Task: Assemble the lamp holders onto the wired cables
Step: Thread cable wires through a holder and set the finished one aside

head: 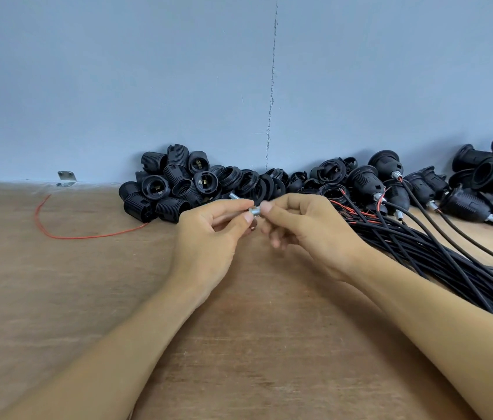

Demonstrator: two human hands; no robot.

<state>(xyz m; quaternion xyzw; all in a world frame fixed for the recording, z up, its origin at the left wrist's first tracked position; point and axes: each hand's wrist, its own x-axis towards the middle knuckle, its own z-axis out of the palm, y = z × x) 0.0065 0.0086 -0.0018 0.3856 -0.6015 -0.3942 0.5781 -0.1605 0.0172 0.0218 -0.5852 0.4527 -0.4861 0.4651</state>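
A small silver metal fitting is pinched between the fingertips of my left hand and my right hand, held just above the wooden table. Behind the hands lies a pile of black lamp holder shells against the wall. A bundle of black cables with red wire ends runs from the centre toward the lower right. Holders fitted on cables lie at the right.
A loose red wire curves on the table at the left. Loose black rings sit in the middle of the pile. A small metal bracket sits at the foot of the grey wall.
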